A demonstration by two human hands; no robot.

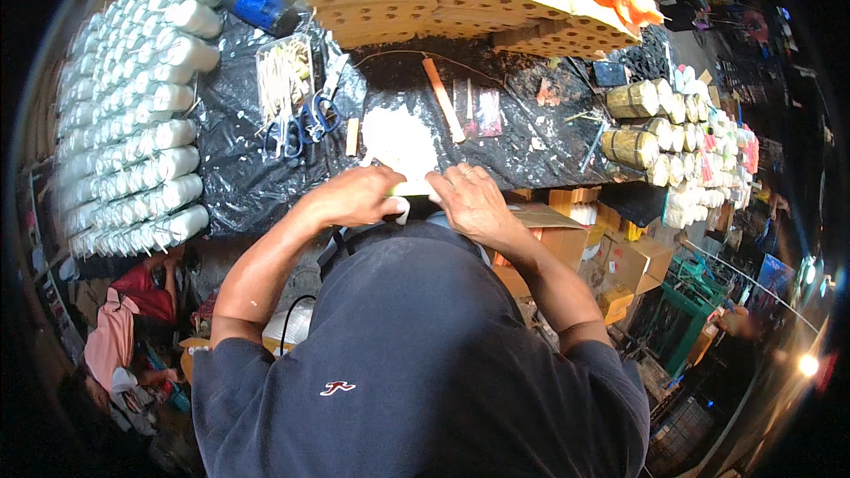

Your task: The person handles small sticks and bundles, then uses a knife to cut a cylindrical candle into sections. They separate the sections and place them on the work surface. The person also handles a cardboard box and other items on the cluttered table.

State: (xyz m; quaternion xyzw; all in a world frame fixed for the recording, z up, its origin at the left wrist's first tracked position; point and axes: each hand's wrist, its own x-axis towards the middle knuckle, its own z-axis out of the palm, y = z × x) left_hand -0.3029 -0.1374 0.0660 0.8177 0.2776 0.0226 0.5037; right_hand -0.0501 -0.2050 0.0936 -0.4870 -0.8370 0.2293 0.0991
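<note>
At the table's near edge my left hand (355, 196) pinches one end of a short pale yellow-green strip (410, 188). My right hand (475, 202) has its fingers on the strip's other end. A small white curled piece (401, 210) shows beneath my left fingers; what it is made of I cannot tell. Just beyond both hands lies a bright white patch (400, 139), overexposed, with white crumbs around it. A short tan bar (352, 137) rests left of that patch, and a longer orange-brown stick (443, 99) lies to its right.
Blue-handled scissors (321, 111) lie by a clear tray (285, 70) of thin sticks. Rows of white candle-like cylinders (176, 133) fill the left side. A large yellow block with holes (412, 16) stands at the back. Wrapped gold-coloured cylinders (631, 99) are stacked right, cardboard boxes (637, 262) below.
</note>
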